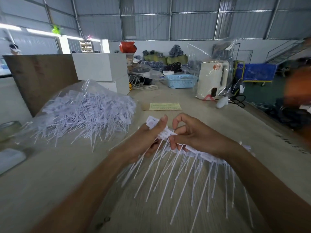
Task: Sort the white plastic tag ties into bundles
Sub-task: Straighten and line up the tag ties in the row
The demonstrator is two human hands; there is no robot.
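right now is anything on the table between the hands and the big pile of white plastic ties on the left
Nothing visible: bare table lies between the left hand and the loose pile of white plastic tag ties.

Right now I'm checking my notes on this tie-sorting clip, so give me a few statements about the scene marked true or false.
1. Both hands hold ties. True: the left hand and right hand grip one fanned bunch.
2. The loose pile lies to the right of the hands. False: it lies to their left, on clear plastic.
3. A white kettle stands on the table. True.
4. The basket is red. False: it is light blue.
5. The paper slip is under the pile. False: it lies apart, beyond the hands.
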